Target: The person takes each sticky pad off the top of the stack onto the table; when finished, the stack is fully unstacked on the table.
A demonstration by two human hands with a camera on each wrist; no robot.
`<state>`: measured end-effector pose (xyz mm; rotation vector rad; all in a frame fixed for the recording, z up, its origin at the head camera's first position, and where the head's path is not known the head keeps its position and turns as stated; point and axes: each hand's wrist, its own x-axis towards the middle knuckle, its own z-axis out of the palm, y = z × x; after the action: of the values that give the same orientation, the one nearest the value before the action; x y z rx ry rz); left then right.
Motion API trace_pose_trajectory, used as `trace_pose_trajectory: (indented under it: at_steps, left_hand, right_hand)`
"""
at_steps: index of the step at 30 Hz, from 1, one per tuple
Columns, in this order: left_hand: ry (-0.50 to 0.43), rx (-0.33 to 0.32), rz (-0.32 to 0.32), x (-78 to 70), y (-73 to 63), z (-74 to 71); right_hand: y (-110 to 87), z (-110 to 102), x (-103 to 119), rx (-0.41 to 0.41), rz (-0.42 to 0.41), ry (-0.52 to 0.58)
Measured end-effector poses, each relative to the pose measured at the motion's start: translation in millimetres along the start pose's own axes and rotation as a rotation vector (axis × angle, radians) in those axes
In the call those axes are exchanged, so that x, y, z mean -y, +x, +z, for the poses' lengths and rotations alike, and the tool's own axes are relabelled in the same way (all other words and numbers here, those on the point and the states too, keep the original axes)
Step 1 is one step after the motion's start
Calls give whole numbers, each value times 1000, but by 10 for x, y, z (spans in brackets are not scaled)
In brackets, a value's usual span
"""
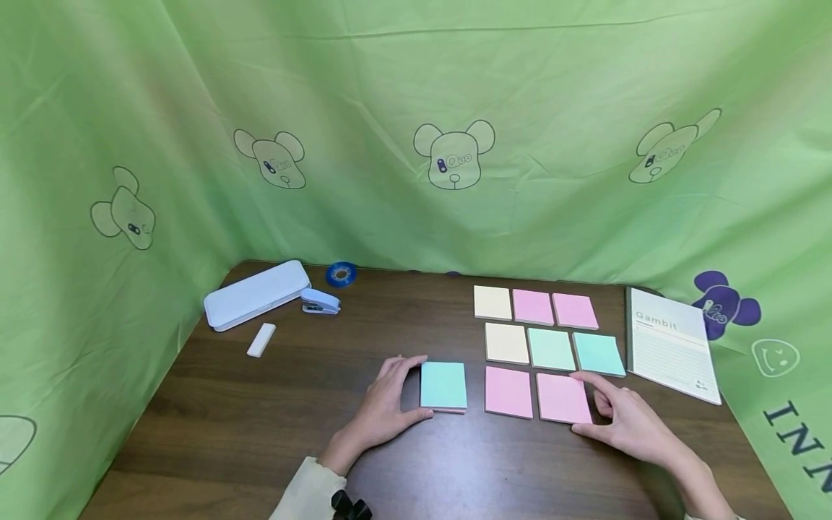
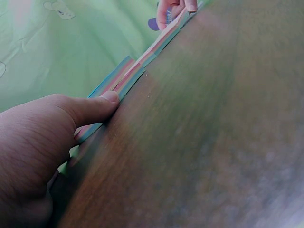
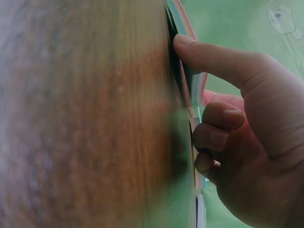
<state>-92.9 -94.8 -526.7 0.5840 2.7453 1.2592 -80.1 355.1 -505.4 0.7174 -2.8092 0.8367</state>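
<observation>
A turquoise sticky note pad, with a pink layer showing under its near edge, lies flat on the table in the head view. My left hand grips its left side, thumb at the near corner and index finger at the far corner. To the right, my right hand holds a pink sticky note pad by its right side between thumb and index finger. Its other fingers are curled in. In the left wrist view the left thumb presses the pad's layered edge; the right thumb touches a striped edge in the right wrist view.
Another pink pad lies between the two held ones. Behind are rows of cream, pink and green pads. A notebook lies right; a white case, stapler, blue tape and white eraser lie left.
</observation>
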Motion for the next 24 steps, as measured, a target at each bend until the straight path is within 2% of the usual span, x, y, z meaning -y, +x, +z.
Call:
trace_pose_trajectory:
  at_steps: [13,24]
  left_hand:
    - [5,-1,-3,0,2,-4]
    - [-6,7,-12,20,-8,10]
  right_hand:
    - [4,-5,38,-22,13,-102]
    - [188,84,394,-72,-39,-69]
